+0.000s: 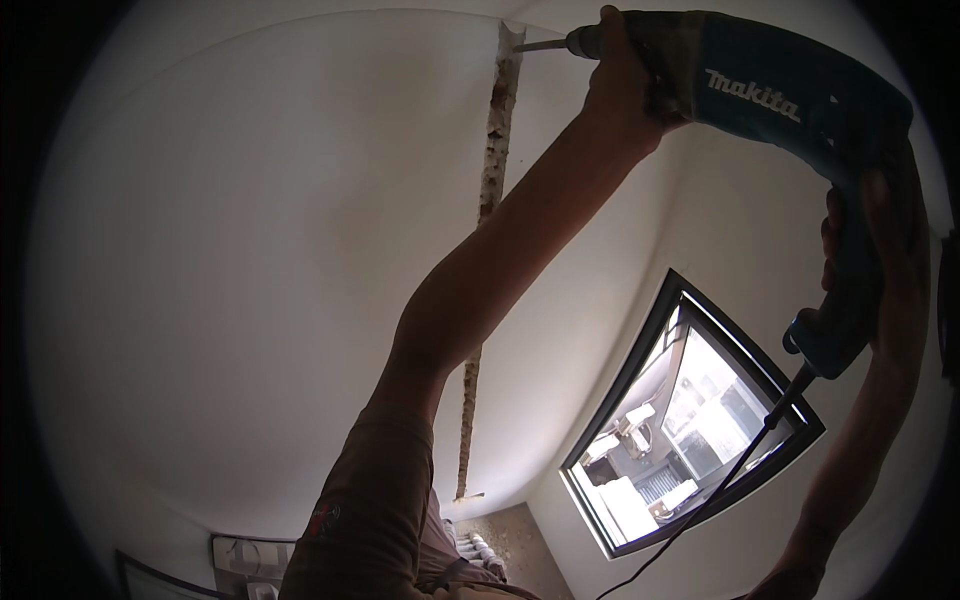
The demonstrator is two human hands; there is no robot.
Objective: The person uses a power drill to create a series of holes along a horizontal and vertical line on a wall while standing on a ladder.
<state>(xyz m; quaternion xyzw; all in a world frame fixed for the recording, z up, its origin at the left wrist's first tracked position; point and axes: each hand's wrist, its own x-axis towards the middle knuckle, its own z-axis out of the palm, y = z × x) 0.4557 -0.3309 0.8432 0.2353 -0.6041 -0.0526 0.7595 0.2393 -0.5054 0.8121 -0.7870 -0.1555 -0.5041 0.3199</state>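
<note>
A teal rotary hammer drill point(790, 85) is held up high across the upper right. Near its chuck, my left hand point(625, 90) is closed around the front of the body. My right hand point(890, 235) wraps the rear handle, with fingertips showing on its inner side. From the chuck a thin metal bit point(543, 45) points left. Its tip meets the top of a rough groove point(497, 140) cut down the white wall point(300, 200). Part of the groove is hidden behind my left forearm.
A dark-framed window point(690, 430) opens in the adjoining wall at the right. The drill's black cord point(735, 475) hangs from the handle past it. Low down are a stretch of bare floor point(525, 545) and a pale panel-like object point(250, 557) at the lower left.
</note>
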